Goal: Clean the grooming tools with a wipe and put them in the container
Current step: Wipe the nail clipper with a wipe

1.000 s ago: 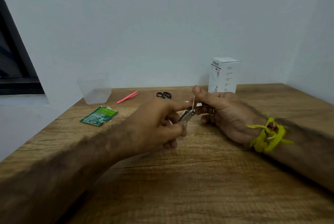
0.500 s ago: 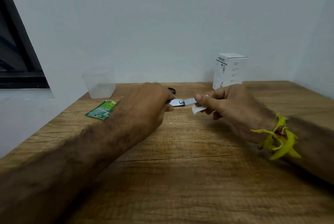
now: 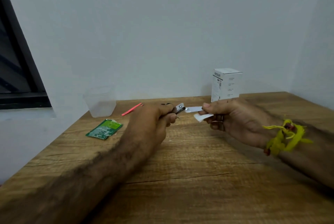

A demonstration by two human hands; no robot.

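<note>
My left hand (image 3: 153, 124) grips the body of a silver nail clipper (image 3: 180, 108) above the middle of the wooden table (image 3: 189, 178). The clipper's lever sticks out to the right. My right hand (image 3: 233, 119) pinches that lever together with a small white wipe (image 3: 202, 116), which hangs out under the thumb. A clear plastic container (image 3: 100, 102) stands at the back left. Pink tweezers (image 3: 131, 109) lie beside it. Black scissors (image 3: 166, 104) lie behind my left hand, mostly hidden.
A torn green wipe sachet (image 3: 104, 129) lies left of my left forearm. A white cardboard box (image 3: 226, 84) stands at the back by the wall. A dark window frame (image 3: 19, 72) is at the far left.
The hands rose and drew apart. The clipper's lever, upright a second ago, now points sideways to the right with my right hand and the wipe further out along it.
</note>
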